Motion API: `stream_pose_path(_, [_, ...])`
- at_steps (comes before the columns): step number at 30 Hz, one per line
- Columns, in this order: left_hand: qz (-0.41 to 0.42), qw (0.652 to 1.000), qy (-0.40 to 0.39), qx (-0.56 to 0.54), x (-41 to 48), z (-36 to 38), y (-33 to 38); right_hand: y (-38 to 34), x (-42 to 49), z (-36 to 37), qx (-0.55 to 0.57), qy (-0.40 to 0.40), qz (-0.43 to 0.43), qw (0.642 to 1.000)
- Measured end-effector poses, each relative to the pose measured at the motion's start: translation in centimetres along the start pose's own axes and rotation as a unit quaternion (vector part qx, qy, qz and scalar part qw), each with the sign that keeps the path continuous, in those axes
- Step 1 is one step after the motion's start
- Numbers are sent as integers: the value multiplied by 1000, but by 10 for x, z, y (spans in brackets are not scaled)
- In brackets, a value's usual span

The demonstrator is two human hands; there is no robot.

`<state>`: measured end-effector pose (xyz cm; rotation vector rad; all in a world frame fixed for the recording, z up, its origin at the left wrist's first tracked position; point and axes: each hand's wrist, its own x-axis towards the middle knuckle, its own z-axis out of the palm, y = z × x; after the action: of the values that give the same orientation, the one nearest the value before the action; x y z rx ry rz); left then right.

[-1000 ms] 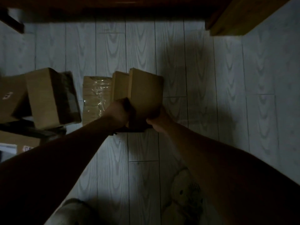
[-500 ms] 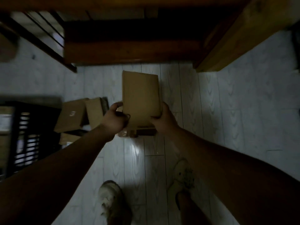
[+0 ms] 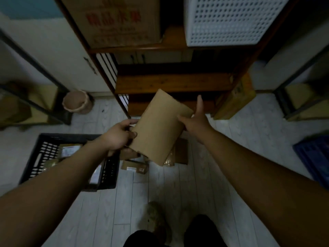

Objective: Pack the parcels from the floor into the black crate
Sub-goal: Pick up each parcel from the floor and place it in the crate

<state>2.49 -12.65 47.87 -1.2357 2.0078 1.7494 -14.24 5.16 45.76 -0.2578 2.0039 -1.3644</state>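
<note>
A brown cardboard parcel [image 3: 160,129] is held tilted in the air above the floor. My left hand [image 3: 119,136] grips its lower left edge. My right hand [image 3: 195,120] touches its upper right corner with the fingers spread apart. The black crate [image 3: 71,137] stands on the floor at the lower left, partly under my left forearm, with several parcels inside. More parcels [image 3: 135,166] lie on the floor just right of the crate, partly hidden behind the held parcel.
A wooden shelf unit [image 3: 169,82] stands straight ahead, carrying a printed carton [image 3: 121,20] and a white perforated basket [image 3: 229,18]. A round bin [image 3: 76,102] stands at left, a yellow box [image 3: 235,102] at right, a blue crate [image 3: 315,157] at far right.
The view has lifted from the floor to the shelf as the parcel rose. The parcel has tilted to the left, and my right hand has opened off its edge.
</note>
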Motion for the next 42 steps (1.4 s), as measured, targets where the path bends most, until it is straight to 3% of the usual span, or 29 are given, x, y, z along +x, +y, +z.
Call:
stream_pose_path(4, [74, 992, 98, 16, -53, -25, 19, -42, -31, -1, -31, -19, -31, 999])
stream_pose_path(6, [98, 973, 198, -65, -72, -31, 21, -56, -45, 0, 46, -20, -10, 999])
stream_pose_path(8, [92, 950, 242, -174, -99, -33, 18, -69, -68, 3, 121, -15, -9, 993])
stream_pose_path(11, [77, 959, 211, -175, -133, -34, 8, -85, -101, 17, 124, -20, -33, 992])
stream_pose_path(16, [112, 948, 258, -150, -183, -87, -1, -122, -145, 45, -57, -23, -127, 990])
stream_pose_path(22, [118, 930, 324, -130, -231, -185, -34, -145, -188, 139, -105, -94, -186, 972])
stream_pose_path(29, [99, 925, 342, -135, -265, -295, -116, -151, -224, 277, -133, -103, -203, 965])
stream_pose_path(33, [113, 940, 318, -54, -274, -342, -147, -148, -233, 339, -215, -80, -207, 951])
stream_pose_path(42, [109, 943, 308, 63, -209, -416, -164, -150, -166, 423, -285, -134, -192, 929])
